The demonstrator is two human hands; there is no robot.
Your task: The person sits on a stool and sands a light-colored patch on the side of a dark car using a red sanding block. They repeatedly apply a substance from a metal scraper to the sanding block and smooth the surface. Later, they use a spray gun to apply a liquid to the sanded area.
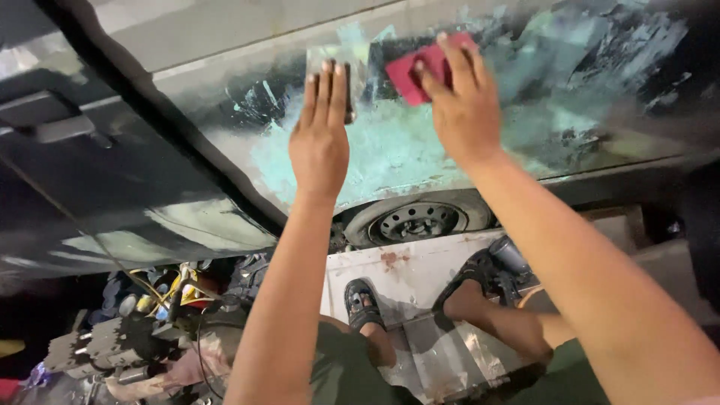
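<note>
The car body panel (420,150) fills the upper part of the view, a broad grey side patched with pale green filler and dark scuffed streaks. To its left sits a dark door (97,187) with a recessed handle (45,120), and a black seam runs slantwise between door and panel. Under the panel's lower edge a wheel (416,221) with a dark steel rim shows in its arch.

Below the wheel lies a white metal sheet (405,277) on the ground, spotted with rust-coloured marks, and the person's two sandalled feet (364,304) rest on it, knees bent up toward the camera. A grey can (510,255) lies just beside the right foot. At lower left a heap of clutter (165,300) spreads over the floor: yellow and black cables, small bottles and a grimy power tool, well apart from both hands.

The left hand (321,135) is stretched flat against the panel, fingers straight and together, pressing a thin pale sheet (334,64) onto the filler; only the sheet's upper edge shows past the fingertips, so its full shape is hidden. The right hand (461,105) lies just beside it, higher on the panel, with fingers spread over a red pad (412,71) that it pins against the surface. The pad's left corner sticks out clear of the fingers and sits near the pale sheet, the two not quite touching. Both forearms rise from the bottom of the view and cover part of the wheel arch and the white sheet.
</note>
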